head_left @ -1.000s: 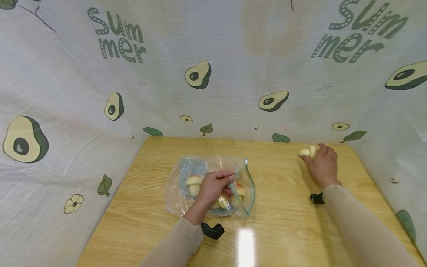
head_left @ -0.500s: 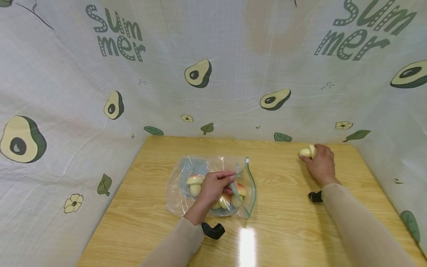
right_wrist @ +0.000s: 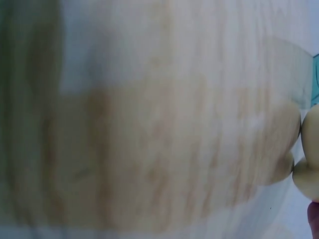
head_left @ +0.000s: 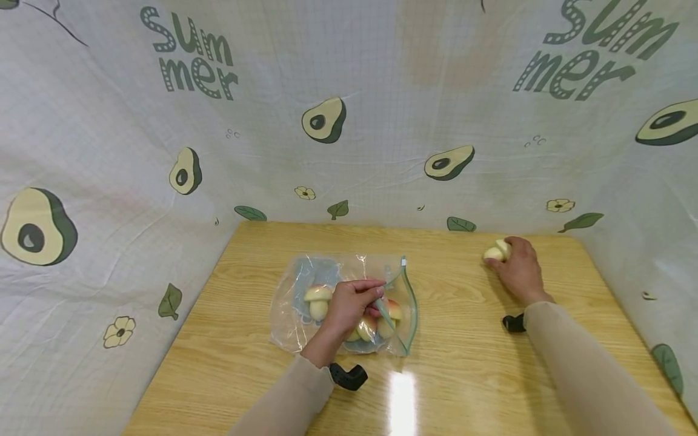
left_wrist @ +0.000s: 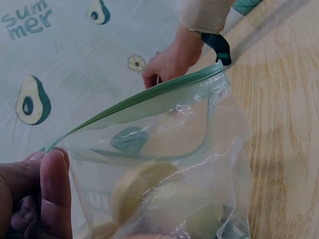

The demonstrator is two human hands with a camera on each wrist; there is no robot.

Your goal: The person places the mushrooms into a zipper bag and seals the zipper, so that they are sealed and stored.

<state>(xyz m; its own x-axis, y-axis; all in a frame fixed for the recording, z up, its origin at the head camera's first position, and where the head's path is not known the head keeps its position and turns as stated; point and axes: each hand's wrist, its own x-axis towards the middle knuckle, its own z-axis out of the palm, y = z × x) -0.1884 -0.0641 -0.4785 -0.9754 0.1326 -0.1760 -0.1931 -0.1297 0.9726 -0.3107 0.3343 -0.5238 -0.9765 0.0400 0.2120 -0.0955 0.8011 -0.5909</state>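
Observation:
My left hand [head_left: 351, 306] pinches the green-edged mouth of a clear zip bag [head_left: 289, 327], holding it apart. Inside the bag are several toy mushrooms; one mushroom [head_left: 317, 303] with a yellow-red cap shows left of the hand, others partly behind it. The left wrist view shows the thumb on the zip strip [left_wrist: 144, 94] and pale mushrooms through the film. At the far right of the table, my right hand [head_left: 519, 269] grips another pale yellow mushroom [head_left: 494, 253] between thumb and fingers. In the right wrist view this mushroom [right_wrist: 310, 144] sits at the right edge, close to the wood.
The wooden table [head_left: 447, 339] runs back to a cloth backdrop [head_left: 382, 121] printed with avocados and leaves, which also hangs along both sides. Black wrist-camera mounts [head_left: 349, 377] sit on both wrists. Light glares on the table's near part.
My right hand has shifted slightly left, and the mushroom in it has tilted. The left hand and the bag have stayed in place.

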